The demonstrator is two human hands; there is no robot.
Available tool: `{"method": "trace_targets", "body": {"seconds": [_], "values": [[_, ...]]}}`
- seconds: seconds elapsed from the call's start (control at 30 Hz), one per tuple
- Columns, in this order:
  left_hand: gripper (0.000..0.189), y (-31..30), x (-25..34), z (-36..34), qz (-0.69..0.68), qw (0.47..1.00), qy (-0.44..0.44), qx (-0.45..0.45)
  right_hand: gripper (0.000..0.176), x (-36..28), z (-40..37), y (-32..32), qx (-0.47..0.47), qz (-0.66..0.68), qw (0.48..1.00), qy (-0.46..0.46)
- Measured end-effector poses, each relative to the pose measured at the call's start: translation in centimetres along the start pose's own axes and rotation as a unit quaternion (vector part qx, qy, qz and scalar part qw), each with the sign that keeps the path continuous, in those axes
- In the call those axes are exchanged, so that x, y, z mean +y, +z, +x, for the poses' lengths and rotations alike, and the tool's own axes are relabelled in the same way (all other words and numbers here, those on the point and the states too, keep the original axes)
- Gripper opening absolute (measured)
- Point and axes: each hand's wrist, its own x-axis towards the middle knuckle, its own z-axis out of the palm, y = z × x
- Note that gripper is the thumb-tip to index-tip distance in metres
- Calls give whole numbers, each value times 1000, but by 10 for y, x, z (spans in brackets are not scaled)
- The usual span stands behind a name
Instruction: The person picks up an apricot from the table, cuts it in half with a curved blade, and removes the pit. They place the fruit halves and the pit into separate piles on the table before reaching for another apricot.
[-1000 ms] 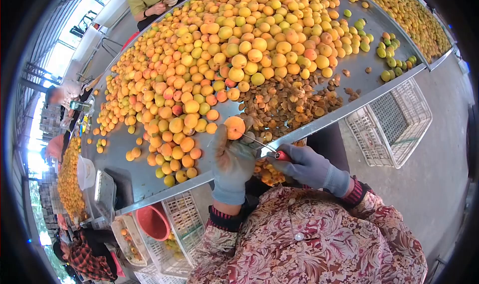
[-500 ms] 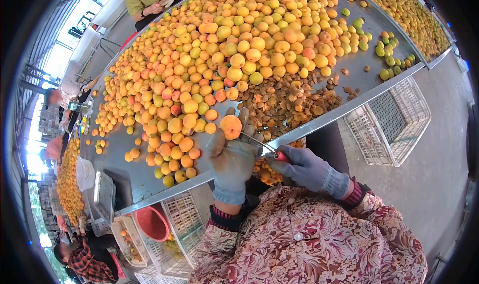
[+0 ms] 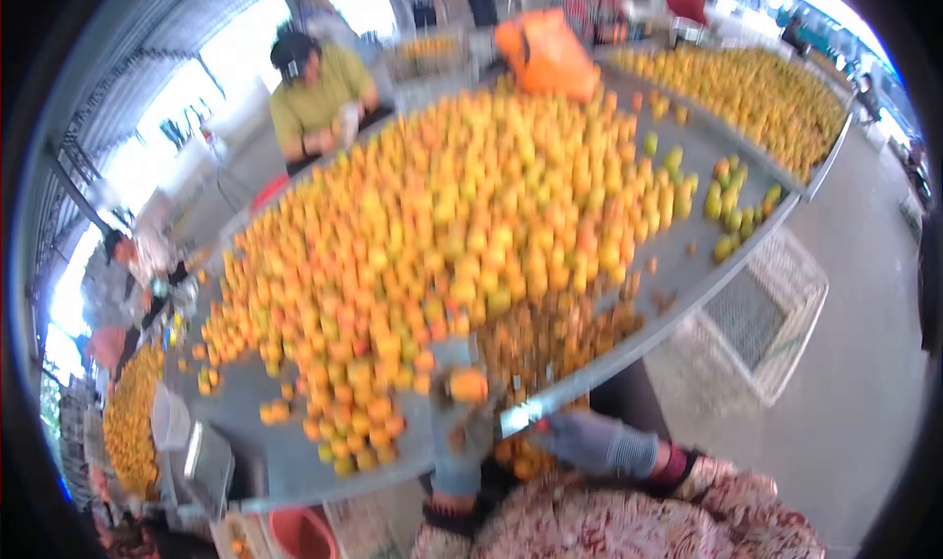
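At the bottom centre of the frame, the gloved left hand (image 3: pixel 460 426) has its fingers closed on an orange fruit (image 3: pixel 469 385), held over the near edge of the metal table (image 3: pixel 339 478). Just right of it, the right hand (image 3: pixel 591 441) has its fingers curled together on a red handle (image 3: pixel 542 425), mostly blurred. A large fruit pile (image 3: pixel 422 235) fills the centre, with brown scraps (image 3: pixel 550 341) beside its lower right side. A white crate (image 3: pixel 801 348) sits at right.

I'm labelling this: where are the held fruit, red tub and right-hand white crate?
Held fruit (image 3: pixel 468 385): head view, its middle.
Red tub (image 3: pixel 300 535): head view, inner wall.
White crate (image 3: pixel 797 331): head view, right inner wall.
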Motion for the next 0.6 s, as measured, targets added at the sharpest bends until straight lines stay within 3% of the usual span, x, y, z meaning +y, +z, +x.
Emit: {"method": "trace_targets", "body": {"seconds": [0.03,0.1,0.2,0.3,0.43,0.53,0.57,0.6], "values": [[61,2,-1,3,0,1000,2,-11,29,16,8,6,61,0,995,-77],[58,22,8,2,5,1000,-5,-27,29,-36,0,-33,-88,139,977,132],[54,23,4,1,69,997,-5,-25,28,-52,3,-43,-126,117,966,191],[48,27,-8,-2,53,999,-11,1,29,-19,7,-21,-88,116,981,131],[42,18,-21,2,-96,994,-53,-10,30,-15,4,-9,-66,134,978,143],[41,25,-21,0,-143,985,-93,15,21,-12,7,-14,-67,58,990,106],[42,29,-21,-1,-151,983,-105,26,17,1,10,-12,15,-160,981,-108],[46,30,-24,1,-158,981,-112,-15,16,9,6,-5,90,-352,879,-310]]}}
